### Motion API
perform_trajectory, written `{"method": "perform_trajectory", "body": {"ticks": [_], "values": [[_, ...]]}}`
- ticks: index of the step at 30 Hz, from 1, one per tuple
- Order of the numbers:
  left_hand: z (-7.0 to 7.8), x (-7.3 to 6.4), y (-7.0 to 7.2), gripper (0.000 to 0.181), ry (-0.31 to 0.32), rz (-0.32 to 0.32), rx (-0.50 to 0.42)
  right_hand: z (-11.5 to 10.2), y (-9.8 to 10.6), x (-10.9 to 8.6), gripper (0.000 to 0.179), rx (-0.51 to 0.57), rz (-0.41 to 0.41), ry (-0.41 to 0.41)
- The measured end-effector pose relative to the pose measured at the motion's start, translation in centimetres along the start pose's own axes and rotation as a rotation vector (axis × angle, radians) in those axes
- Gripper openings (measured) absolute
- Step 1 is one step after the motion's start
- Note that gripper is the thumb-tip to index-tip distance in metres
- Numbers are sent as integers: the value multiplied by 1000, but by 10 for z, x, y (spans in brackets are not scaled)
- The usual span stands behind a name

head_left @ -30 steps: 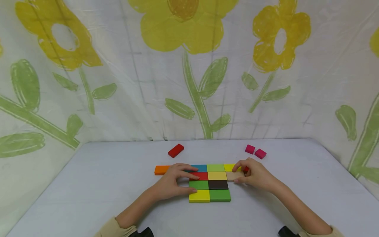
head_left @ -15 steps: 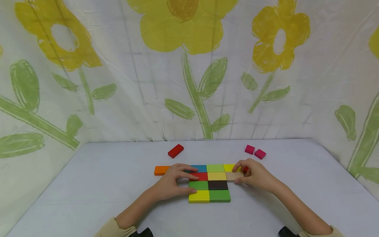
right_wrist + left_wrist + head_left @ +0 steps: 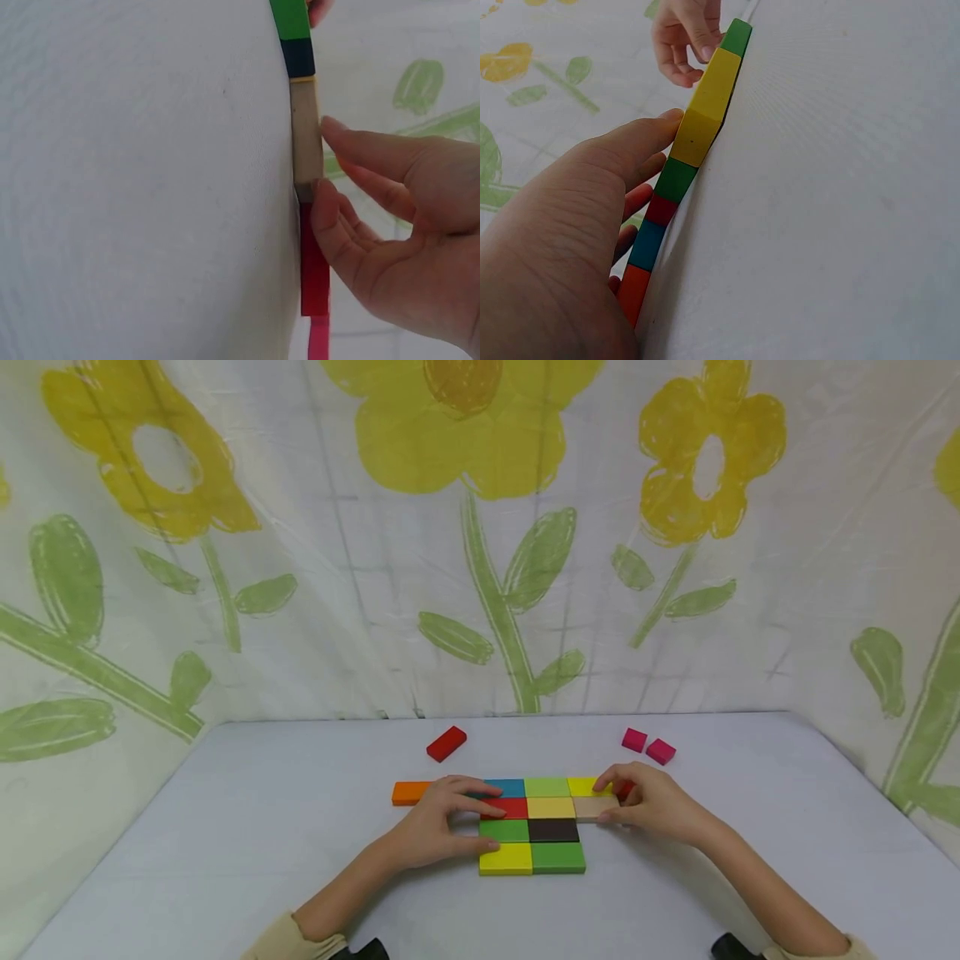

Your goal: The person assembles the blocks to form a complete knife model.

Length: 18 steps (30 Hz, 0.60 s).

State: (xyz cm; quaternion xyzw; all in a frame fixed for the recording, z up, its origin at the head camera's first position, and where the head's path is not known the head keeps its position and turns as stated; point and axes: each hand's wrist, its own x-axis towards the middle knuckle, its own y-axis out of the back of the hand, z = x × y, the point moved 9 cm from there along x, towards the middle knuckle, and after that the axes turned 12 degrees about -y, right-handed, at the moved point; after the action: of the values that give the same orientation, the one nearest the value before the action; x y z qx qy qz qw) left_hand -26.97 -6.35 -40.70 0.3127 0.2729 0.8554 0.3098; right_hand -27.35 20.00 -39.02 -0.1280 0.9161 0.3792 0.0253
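Flat coloured wooden blocks lie edge to edge in a stepped pattern. My left hand [image 3: 442,827] rests at its left side, fingers spread over the blue block [image 3: 507,788] and red block [image 3: 512,809]. Its thumb touches near the green block [image 3: 502,832] and yellow block [image 3: 504,860]. At the right end, the index finger and thumb of my right hand [image 3: 656,802] lightly touch a tan block [image 3: 585,807], also seen in the right wrist view, where the right hand [image 3: 412,225] partly covers a red block [image 3: 315,262]. The left wrist view shows the left hand [image 3: 562,225] beside the blocks' edges.
An orange block [image 3: 410,792] extends left of the pattern. Behind it on the white table [image 3: 300,760] lie a loose red block [image 3: 446,743] and two magenta blocks, one at left [image 3: 633,740], another at right [image 3: 661,752]. A flower-print curtain [image 3: 480,677] hangs behind.
My right hand has shifted slightly to the right, its fingertips sliding a little along the tan block. My left hand and the blocks have stayed in place.
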Motion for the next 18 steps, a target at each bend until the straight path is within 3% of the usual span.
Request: {"method": "perform_trajectory", "body": {"ticks": [11,18], "values": [[1,1,-1,34,-10,3,-3,-6,8,-1,35,10,-4,-15],[0,0,0,36,7,-1,-3,-21,10,8,32,18,-2,29]]}}
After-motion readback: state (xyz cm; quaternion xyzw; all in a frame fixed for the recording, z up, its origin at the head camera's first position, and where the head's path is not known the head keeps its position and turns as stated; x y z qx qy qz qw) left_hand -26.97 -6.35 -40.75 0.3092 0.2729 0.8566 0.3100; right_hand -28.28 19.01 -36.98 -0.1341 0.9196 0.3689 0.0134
